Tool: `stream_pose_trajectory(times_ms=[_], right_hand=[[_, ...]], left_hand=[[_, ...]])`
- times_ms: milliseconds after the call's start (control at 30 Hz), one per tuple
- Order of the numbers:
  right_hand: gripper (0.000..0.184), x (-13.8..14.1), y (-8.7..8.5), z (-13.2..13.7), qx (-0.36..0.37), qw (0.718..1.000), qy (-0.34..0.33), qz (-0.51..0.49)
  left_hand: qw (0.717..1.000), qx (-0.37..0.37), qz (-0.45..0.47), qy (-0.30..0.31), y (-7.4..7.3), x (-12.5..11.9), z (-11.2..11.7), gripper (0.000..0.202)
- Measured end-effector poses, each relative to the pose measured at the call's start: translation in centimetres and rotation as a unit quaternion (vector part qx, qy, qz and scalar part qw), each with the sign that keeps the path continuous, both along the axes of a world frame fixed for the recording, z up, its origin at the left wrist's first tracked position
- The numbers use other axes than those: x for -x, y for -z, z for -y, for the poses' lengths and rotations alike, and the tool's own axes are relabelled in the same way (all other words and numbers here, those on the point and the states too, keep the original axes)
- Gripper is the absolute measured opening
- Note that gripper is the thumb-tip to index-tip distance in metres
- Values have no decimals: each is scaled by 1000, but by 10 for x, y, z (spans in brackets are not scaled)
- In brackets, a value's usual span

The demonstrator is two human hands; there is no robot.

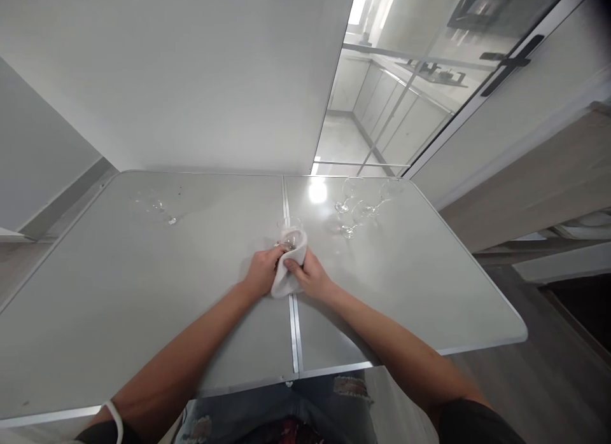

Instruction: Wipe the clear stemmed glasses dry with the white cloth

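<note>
A clear stemmed glass is partly wrapped in a white cloth near the table's middle seam. My left hand is closed round the glass's left side, with its fingertips by the bowl and partly hidden. My right hand grips the cloth against the right side of the glass, its thumb pressed on the fabric. Folds of cloth and my fingers hide the glass's lower part. The cloth's loose end hangs toward me.
Three clear stemmed glasses stand upright at the table's back right. Another glass is at the back left, faint against the pale tabletop. A white wall and a glass sliding door border the far edge.
</note>
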State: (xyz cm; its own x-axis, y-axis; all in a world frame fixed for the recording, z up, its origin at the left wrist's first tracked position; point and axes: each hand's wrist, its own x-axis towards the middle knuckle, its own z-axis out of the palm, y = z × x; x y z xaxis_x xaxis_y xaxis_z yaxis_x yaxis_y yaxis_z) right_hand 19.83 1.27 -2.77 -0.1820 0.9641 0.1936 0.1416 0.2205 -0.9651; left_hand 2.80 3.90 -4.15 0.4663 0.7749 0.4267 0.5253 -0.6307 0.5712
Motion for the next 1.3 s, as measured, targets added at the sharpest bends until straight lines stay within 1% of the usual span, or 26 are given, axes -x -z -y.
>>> stream_pose_trajectory(times_ms=[67,133,200,267,333,400,467,533,567,667,700,733,767,800,833,867,900,933,967,1000,1033,1100,1200,1267,1300], right_hand=[[39,-1,2,-1,9,998,-30,53],[35,-3,1,-3,19,997,-33,74],[32,-6,-2,-4,27,997,-26,65],[30,-8,-6,-5,35,999,-18,32],[30,-10,-7,-8,44,999,-6,-14],[31,-11,-7,-10,76,995,6,-71],[34,-11,-7,-10,146,978,-3,-146],[38,-12,-9,-8,225,949,-40,-215],[40,-13,-10,-6,259,933,-71,-238],[45,-16,-13,-2,328,889,-176,-268],[44,-16,-13,-1,343,878,-201,-267],[42,-17,-12,-1,353,873,-212,-262],[41,-16,-12,-2,356,875,-212,-250],[40,-16,-11,-2,347,887,-202,-230],[38,-15,-10,-3,320,907,-184,-201],[36,-14,-10,-3,272,935,-162,-163],[32,-12,-10,-3,209,961,-138,-116],[29,-11,-11,-3,141,981,-117,-63],[25,-10,-12,-3,79,992,-100,-9],[21,-10,-14,-2,30,995,-86,37],[20,-9,-16,0,0,995,-75,72],[22,-8,-19,3,-17,992,-61,107],[32,-8,-23,6,-1,990,-64,126],[30,-9,-25,6,19,990,-70,118],[29,-10,-27,6,43,992,-83,90]], left_hand=[[1000,8,21,-15,-2,3,-2,16],[999,14,42,-16,-5,4,-2,18],[996,34,85,-13,-9,2,-1,16],[984,93,154,-6,-12,-1,1,16],[952,187,243,5,-15,-3,0,19],[907,263,330,10,-16,-3,-3,20],[871,280,403,-1,-18,-2,-8,34],[847,276,454,8,-21,0,-12,49],[834,291,467,31,-22,0,-13,54],[780,399,458,149,-26,1,-12,65],[764,423,454,174,-26,0,-11,67],[757,430,457,183,-25,0,-11,68],[758,422,465,177,-23,0,-11,67],[765,404,474,163,-21,0,-11,65],[776,382,481,147,-19,0,-12,63],[787,361,481,135,-16,0,-13,61],[799,341,478,130,-15,0,-13,61],[810,321,474,128,-13,0,-14,62],[819,304,469,130,-13,-1,-15,63],[826,290,466,132,-13,-1,-15,64],[830,281,462,132,-14,-1,-14,64],[835,279,455,131,-16,-2,-13,66],[828,292,458,138,-19,-2,-11,70],[817,306,467,147,-20,-1,-10,72],[810,315,471,151,-20,0,-9,72]])
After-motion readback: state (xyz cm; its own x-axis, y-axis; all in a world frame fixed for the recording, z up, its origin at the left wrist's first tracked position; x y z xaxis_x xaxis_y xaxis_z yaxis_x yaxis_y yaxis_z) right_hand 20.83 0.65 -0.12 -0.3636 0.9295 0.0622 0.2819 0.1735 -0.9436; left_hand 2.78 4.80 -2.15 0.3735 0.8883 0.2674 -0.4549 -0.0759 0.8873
